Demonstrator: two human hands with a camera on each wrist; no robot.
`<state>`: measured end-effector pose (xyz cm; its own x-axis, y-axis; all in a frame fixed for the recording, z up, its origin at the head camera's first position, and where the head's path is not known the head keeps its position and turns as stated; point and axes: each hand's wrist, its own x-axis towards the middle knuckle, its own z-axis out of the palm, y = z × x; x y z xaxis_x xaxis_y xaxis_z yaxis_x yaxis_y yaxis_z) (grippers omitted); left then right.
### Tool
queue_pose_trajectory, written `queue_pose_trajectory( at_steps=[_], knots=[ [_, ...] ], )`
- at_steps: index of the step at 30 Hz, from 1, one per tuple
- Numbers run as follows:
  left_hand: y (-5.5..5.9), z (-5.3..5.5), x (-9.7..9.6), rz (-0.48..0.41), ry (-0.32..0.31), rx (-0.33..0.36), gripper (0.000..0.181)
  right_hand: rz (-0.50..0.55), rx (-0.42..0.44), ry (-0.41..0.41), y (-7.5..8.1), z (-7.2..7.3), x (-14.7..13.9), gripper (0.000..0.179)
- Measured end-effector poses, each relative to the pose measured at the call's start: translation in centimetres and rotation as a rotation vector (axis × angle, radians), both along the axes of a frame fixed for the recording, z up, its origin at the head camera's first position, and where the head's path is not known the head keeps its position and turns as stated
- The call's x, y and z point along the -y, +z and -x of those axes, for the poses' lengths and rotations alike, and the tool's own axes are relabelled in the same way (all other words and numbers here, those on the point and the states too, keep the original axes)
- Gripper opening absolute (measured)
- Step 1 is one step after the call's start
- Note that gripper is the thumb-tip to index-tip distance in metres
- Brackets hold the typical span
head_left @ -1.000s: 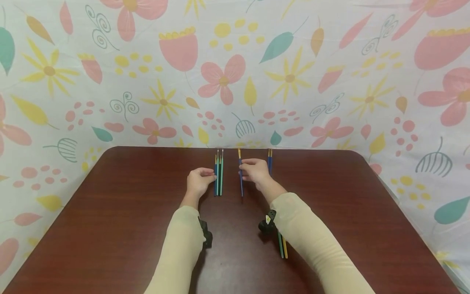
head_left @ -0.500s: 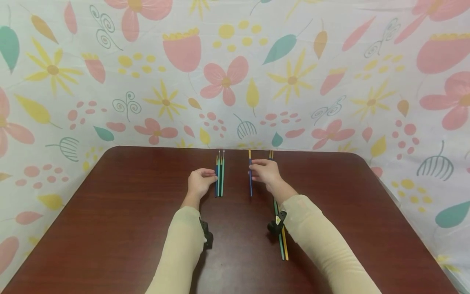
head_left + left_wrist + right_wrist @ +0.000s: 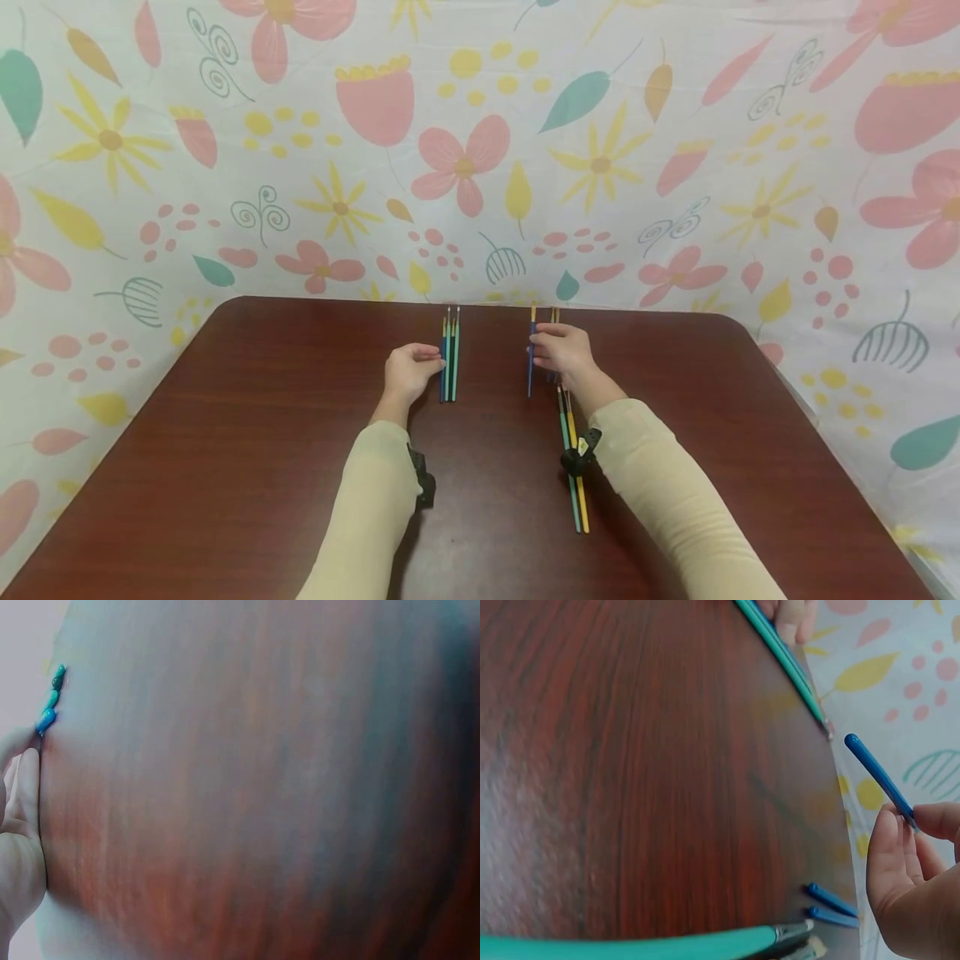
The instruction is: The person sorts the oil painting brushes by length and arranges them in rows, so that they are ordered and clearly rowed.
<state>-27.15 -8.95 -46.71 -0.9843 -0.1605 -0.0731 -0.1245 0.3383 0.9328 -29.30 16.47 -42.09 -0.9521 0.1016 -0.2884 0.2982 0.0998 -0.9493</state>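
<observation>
a blue-handled brush [image 3: 877, 775] is showing in the pinch of the right hand [image 3: 566, 352], whose thumb and fingers are clamping its shaft. it is travelling rightward: 1 second ago it was standing between 2 groups of brushes, nearer the left one, and now it is coming just beside a blue pair [image 3: 832, 916] — apparently lifted off the surface [image 3: 262, 417], judging by the right wrist view. for the work in hand, this is probably meaning a carry in progress rather than a finished placing.

the blue pair is lying near the far edge, and in the head view the right hand is partly covering it. the left hand [image 3: 407, 372] is staying put, fingers fairly straight, tips touching the outer blue brush of a row of 4 brushes [image 3: 455, 367] without visibly curling round it. that row is keeping its place, so the left hand is likely steadying it. the 2 hands are standing apart, and the gap between them is widening.

nearer the person, a green brush [image 3: 576, 504] and a yellow brush [image 3: 584, 504] are lying side by side — more of their upper ends is showing as the right sleeve [image 3: 675, 492] is shifting aside. beyond the far edge, a floral cloth [image 3: 465, 212] is hanging.
</observation>
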Motion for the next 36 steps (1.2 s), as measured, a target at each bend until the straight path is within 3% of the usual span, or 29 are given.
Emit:
queue_pose_trajectory(
  at_steps=[19,36],
  knots=[
    [0.1,0.0,0.0,0.002,0.002,-0.003,0.02,-0.014,0.001,-0.122,-1.2,1.3,-3.2,0.047],
    [0.1,0.0,0.0,-0.003,-0.001,-0.013,0.021,-0.035,0.057,-0.196,-1.6,2.5,-4.5,0.046]
  ],
)
